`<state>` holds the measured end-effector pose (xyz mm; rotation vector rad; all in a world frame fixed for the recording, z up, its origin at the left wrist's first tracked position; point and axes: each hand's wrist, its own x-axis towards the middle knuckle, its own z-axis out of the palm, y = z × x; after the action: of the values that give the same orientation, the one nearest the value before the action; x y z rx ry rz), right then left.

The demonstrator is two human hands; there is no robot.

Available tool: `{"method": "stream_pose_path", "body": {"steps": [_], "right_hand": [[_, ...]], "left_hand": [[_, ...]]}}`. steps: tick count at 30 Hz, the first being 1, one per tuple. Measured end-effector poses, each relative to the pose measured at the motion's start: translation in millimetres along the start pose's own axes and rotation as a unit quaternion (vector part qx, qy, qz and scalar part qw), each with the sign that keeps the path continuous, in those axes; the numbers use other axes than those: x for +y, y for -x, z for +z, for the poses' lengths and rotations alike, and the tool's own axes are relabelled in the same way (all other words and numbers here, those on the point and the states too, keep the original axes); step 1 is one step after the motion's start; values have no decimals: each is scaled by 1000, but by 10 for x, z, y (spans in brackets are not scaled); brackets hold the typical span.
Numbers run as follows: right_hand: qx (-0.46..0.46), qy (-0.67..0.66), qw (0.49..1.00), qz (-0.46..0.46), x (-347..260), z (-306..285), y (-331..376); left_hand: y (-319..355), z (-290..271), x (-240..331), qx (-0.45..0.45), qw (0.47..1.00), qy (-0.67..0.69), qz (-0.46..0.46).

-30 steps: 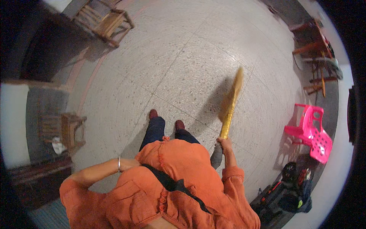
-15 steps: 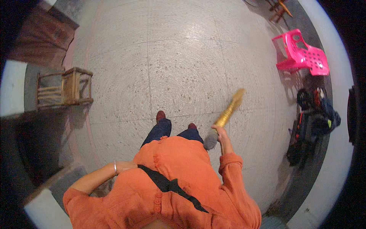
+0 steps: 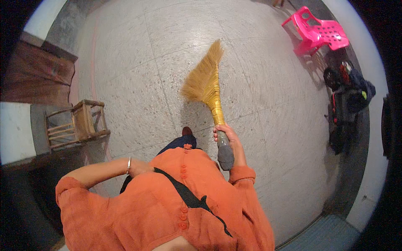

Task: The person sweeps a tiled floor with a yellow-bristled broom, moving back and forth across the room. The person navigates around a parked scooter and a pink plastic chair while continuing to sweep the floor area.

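Observation:
A short straw broom [image 3: 204, 79] has a fanned tan head, a yellow-wrapped neck and a grey handle end. My right hand [image 3: 230, 136] is closed round its handle in front of my body. The fan points ahead and spreads to the left over the speckled floor; whether the bristles touch it I cannot tell. My left hand [image 3: 140, 167], with a silver bangle at the wrist, rests against the left side of my waist beside a black strap [image 3: 178, 190]. Its fingers are hidden by my orange shirt [image 3: 159, 209].
A wooden chair [image 3: 86, 121] stands on the left, near a brown cloth-covered piece [image 3: 37, 75]. At the right wall are a pink plastic chair [image 3: 320, 33] and a dark wheeled thing [image 3: 343, 113]. A grey-blue mat [image 3: 324, 234] lies at lower right.
My right hand has swung the broom from the right toward the middle, and its straw fan now shows broadside. The view has shifted over the floor. My left hand stays at my waist.

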<state>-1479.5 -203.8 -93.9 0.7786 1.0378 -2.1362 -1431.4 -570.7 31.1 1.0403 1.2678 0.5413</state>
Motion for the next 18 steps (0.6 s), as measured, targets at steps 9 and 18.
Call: {"method": "stream_pose_path", "body": {"steps": [9, 18], "right_hand": [[196, 13, 976, -95, 955, -618, 787], [419, -32, 906, -48, 1521, -1093, 503]], "left_hand": [[-39, 235, -164, -110, 991, -59, 57], [489, -107, -770, -141, 983, -88, 80]]}}
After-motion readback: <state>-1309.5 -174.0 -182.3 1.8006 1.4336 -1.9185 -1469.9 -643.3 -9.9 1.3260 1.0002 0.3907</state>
